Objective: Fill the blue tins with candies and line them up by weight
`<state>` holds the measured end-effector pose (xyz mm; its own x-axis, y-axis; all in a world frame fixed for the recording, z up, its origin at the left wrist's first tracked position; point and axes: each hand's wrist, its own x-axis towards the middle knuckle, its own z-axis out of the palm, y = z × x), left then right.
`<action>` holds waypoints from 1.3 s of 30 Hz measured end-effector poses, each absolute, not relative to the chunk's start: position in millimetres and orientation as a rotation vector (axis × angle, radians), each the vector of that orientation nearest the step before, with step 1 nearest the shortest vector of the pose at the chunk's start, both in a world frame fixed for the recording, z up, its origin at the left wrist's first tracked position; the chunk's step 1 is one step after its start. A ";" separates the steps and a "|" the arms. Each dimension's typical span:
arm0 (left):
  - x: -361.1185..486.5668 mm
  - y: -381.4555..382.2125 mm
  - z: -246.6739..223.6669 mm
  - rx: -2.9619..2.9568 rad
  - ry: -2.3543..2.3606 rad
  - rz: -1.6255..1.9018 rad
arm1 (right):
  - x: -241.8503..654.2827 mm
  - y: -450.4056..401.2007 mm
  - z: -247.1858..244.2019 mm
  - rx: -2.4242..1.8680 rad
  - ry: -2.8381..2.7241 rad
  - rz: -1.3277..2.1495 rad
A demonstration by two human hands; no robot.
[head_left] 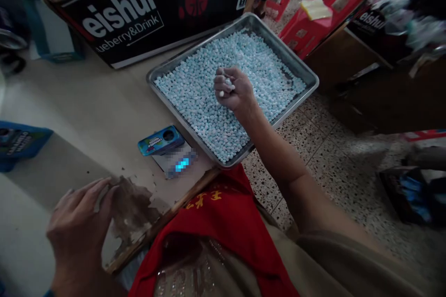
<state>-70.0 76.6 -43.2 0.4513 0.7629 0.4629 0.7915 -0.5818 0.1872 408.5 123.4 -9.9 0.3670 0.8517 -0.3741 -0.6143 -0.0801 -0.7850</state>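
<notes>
My right hand (237, 88) is closed around several small pale candies (228, 82), palm turned up, above a metal tray (195, 137). A thick layer of light blue and white candies (209, 116) covers most of the tray. My left hand (81, 222) is over the near left of the table, fingers loosely curved with a gap at the thumb and nothing between them. Between the hands, a blue tin (162, 140) with a dark round opening sits on a small digital scale (179, 158) whose display glows blue.
A black printed carton (146, 23) stands behind the tray. Blue boxes (22, 144) lie at the left of the worn white table (114, 97). Red stools (310, 28) stand on the speckled floor beyond. More cartons (383, 83) are at the right.
</notes>
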 end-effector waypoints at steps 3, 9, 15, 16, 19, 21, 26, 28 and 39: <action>-62.3 74.1 -40.6 -2.677 -1.502 -0.781 | 397.6 122.3 -8.3 -1.058 -0.194 1.278; -57.0 65.6 -39.9 -2.682 -1.471 -0.699 | 394.0 95.8 -0.9 -1.173 -0.338 1.310; -53.1 56.4 -37.4 -2.720 -1.517 -0.659 | 403.5 84.4 -7.3 -1.482 -1.000 1.159; -52.2 54.7 -37.1 -2.740 -1.541 -0.647 | 400.2 84.6 -7.9 -1.499 -1.074 1.142; -51.0 48.5 -38.0 -2.775 -1.582 -0.611 | 387.5 85.3 -5.7 -1.518 -1.168 1.110; -52.4 44.0 -39.9 -2.779 -1.622 -0.596 | 381.4 86.3 -3.2 -1.507 -1.191 1.075; -60.8 36.2 -46.8 -2.767 -1.637 -0.636 | 379.2 88.4 -3.6 -1.438 -1.129 1.141; -63.1 35.4 -50.1 -2.756 -1.627 -0.655 | 374.2 87.2 -3.9 -1.347 -1.026 1.226; -53.3 38.7 -52.4 -2.802 -1.698 -0.653 | 288.4 82.3 24.1 -1.129 -0.655 1.274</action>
